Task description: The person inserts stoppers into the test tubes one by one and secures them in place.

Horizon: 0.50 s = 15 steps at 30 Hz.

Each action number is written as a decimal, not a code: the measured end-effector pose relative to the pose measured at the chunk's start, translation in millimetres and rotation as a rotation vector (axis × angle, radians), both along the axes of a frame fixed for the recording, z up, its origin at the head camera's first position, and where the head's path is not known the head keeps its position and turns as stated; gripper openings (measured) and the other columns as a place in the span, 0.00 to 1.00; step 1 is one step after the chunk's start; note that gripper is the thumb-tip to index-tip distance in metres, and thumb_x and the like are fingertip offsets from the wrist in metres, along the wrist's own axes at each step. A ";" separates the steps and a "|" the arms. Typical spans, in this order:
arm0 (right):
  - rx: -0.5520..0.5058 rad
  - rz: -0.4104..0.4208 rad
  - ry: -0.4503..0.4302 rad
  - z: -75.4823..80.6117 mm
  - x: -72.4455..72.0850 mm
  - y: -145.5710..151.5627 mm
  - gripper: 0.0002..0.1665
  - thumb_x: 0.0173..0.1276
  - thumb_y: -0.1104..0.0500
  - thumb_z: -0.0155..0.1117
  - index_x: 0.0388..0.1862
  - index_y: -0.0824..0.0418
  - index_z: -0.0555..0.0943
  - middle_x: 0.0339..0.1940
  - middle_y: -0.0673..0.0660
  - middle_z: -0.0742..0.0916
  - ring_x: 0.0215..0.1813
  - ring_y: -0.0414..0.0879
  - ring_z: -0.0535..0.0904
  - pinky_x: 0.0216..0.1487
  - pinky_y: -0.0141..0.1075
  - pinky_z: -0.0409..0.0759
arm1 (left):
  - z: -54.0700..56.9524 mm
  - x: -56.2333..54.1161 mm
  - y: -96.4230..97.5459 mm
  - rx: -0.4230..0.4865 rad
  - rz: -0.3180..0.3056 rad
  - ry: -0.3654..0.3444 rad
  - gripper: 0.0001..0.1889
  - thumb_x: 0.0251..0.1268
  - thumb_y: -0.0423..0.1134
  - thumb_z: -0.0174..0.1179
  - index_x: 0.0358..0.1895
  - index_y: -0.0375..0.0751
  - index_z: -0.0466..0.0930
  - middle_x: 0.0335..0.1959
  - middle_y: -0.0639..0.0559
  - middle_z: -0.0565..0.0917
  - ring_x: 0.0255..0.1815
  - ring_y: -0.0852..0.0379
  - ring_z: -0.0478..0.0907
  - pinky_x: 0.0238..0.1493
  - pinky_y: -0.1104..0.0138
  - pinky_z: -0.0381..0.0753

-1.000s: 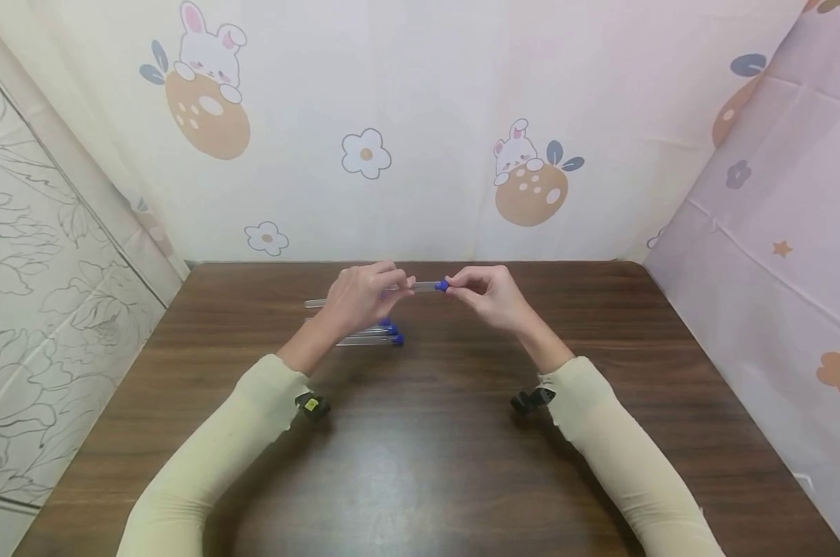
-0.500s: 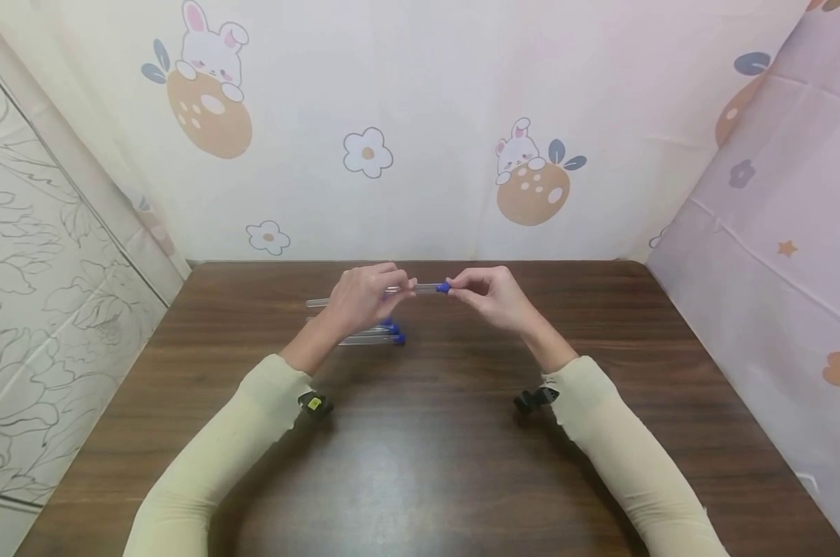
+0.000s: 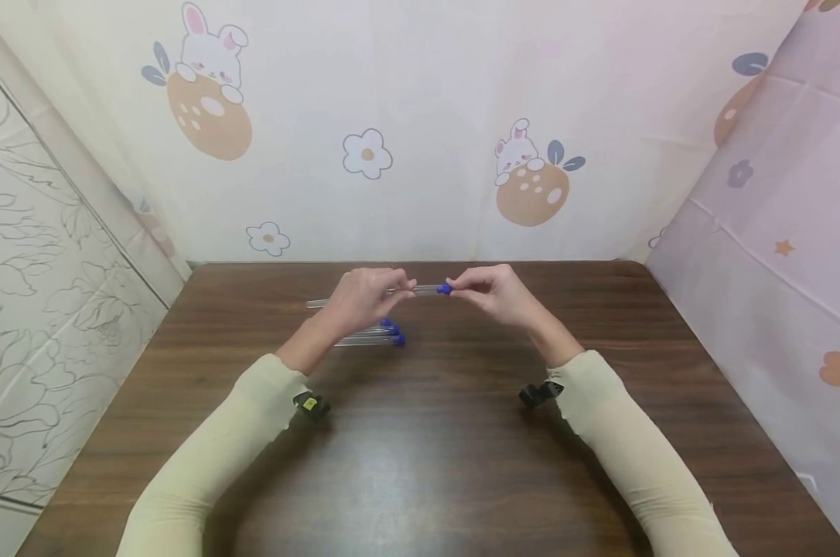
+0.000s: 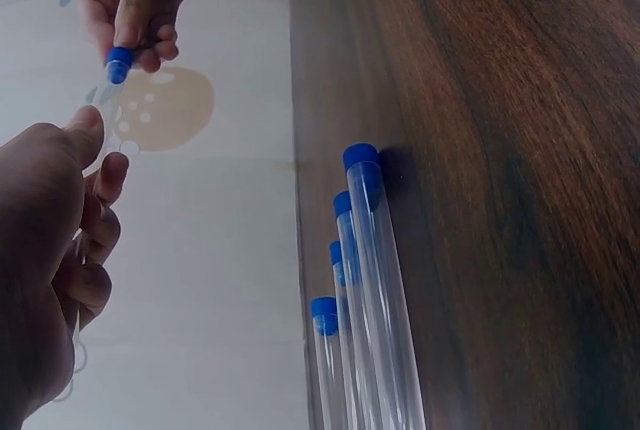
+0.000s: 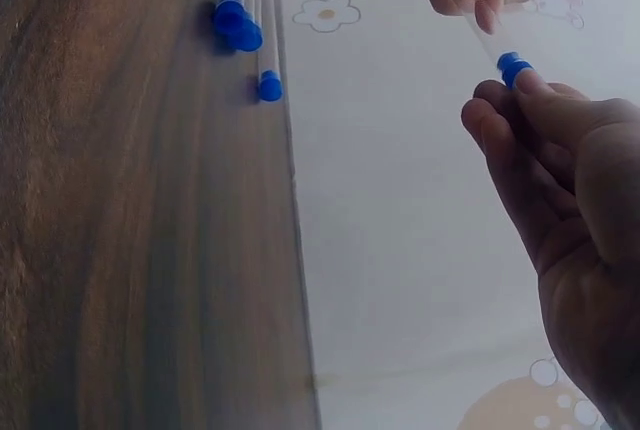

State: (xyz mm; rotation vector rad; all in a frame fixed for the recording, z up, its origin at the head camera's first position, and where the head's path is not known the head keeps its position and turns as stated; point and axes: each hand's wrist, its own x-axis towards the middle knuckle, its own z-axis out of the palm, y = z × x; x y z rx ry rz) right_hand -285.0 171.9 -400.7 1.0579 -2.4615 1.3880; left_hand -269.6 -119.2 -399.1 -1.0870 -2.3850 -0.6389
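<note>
Between my hands is a clear test tube (image 3: 425,289), raised above the far part of the table and lying roughly level in the head view. My left hand (image 3: 366,298) grips its body with thumb and curled fingers, hiding much of the tube. At the tube's right end is a blue cap (image 3: 444,288), which the thumb and fingers of my right hand (image 3: 498,295) pinch. In the left wrist view the cap (image 4: 119,63) lines up with the tube's mouth. Several more test tubes (image 4: 375,270) with blue caps lie side by side on the table, partly behind my left forearm.
The dark wooden table (image 3: 420,433) ends at a pale curtain (image 3: 434,201) printed with rabbits and flowers. More patterned cloth hangs on both sides. A small black camera (image 3: 313,405) sits at my left wrist, another camera (image 3: 540,394) at my right.
My right wrist and sleeve have shifted slightly to the right. Both hands keep their hold on the tube and cap; the tubes on the table stay put.
</note>
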 end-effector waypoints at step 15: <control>-0.073 0.042 0.100 -10.8 2.7 -8.1 0.09 0.68 0.79 0.76 0.44 0.72 0.94 0.43 0.69 0.97 0.46 0.32 0.92 0.50 0.22 0.90 | 5.9 3.1 -4.7 -0.037 -0.010 -0.069 0.08 0.78 0.38 0.72 0.40 0.40 0.86 0.49 0.45 0.98 0.22 0.55 0.81 0.26 0.71 0.67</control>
